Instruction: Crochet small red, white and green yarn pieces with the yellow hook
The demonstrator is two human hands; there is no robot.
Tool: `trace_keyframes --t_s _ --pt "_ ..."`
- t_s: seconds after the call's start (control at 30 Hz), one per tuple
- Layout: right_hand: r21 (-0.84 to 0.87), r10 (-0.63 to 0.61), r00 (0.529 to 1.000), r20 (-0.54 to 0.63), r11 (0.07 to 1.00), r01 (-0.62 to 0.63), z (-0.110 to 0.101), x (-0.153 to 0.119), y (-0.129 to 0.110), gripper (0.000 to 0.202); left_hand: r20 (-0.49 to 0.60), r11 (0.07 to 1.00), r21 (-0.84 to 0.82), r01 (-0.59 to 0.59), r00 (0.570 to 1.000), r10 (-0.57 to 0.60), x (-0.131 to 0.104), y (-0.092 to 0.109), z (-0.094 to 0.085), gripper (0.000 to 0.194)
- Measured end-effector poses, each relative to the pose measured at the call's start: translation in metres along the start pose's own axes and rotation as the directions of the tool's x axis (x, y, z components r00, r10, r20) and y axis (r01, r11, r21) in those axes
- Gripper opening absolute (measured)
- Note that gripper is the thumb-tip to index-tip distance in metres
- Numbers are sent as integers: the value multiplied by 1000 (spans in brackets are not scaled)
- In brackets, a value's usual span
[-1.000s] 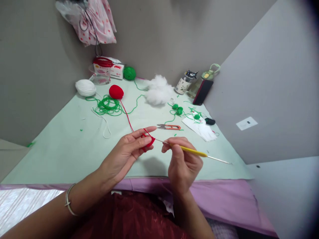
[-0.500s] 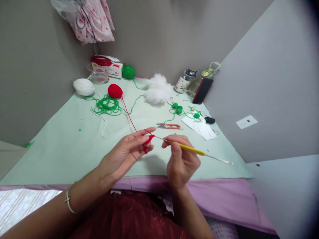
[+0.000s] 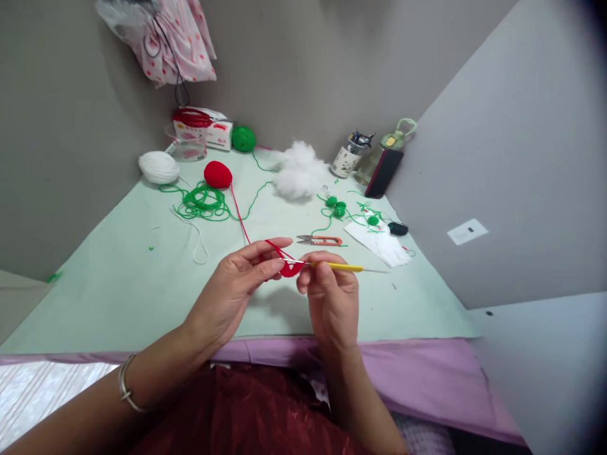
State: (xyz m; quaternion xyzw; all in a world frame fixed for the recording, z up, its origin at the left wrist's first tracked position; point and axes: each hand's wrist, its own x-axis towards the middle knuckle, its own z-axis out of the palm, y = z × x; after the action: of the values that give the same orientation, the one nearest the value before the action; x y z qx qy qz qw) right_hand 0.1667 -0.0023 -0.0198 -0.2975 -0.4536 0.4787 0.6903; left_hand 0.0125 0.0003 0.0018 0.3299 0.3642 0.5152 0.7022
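My left hand (image 3: 241, 278) pinches a small red crochet piece (image 3: 291, 270) between thumb and fingers, with red yarn running over the raised index finger. That strand leads back to a red yarn ball (image 3: 218, 174) on the table. In my right hand (image 3: 332, 294) is a crochet hook (image 3: 344, 267) with a yellow handle, held between thumb and fingers. Its metal shaft points left and lies across the top of the red piece, near my left thumb. Both hands are close together above the table's front part. Whether a loop sits on the hook tip is too small to tell.
Orange thread snips (image 3: 320, 241) lie just beyond my hands. Behind them are white stuffing (image 3: 300, 170), tangled green yarn (image 3: 202, 201) and a white yarn ball (image 3: 159, 167). Small green crocheted balls (image 3: 338, 208), a white tissue (image 3: 379, 240), a phone (image 3: 384, 172) and a bottle (image 3: 391, 142) stand or lie right.
My right hand has moved left and turned, bringing the hook closer to level and its shaft over the red piece. The red piece now shows more between my hands.
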Motion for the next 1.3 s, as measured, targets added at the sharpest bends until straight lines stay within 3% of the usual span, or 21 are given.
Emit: trace_keyframes --t_s 0.2,0.4,0.57,0.87,0.97,1.13,1.3 --pt "29 90 996 -7 996 -90 -1 3 -1 14 70 976 -196 96 994 -84 5 2 -3 20" --pt "-11 67 997 -34 998 -67 4 -1 -7 14 144 975 -193 106 986 -78 2 9 -1 30" --pt "31 48 998 -37 998 -47 3 -1 -8 10 106 978 -172 114 990 -97 2 6 -4 25" --pt "65 29 999 -22 998 -27 5 -1 -3 10 31 930 -342 136 991 -133 5 3 2 21" --pt "34 13 999 -40 999 -12 7 -2 -3 11 72 955 -284 91 995 -74 4 -1 0 18" --pt "17 -41 999 -10 999 42 7 -7 -1 10 130 1000 -19 -4 992 7 -3 -3 -1 44" --pt "-111 -130 991 31 985 132 5 -13 -1 15 122 1000 -11 -5 993 7 -5 3 1 34"
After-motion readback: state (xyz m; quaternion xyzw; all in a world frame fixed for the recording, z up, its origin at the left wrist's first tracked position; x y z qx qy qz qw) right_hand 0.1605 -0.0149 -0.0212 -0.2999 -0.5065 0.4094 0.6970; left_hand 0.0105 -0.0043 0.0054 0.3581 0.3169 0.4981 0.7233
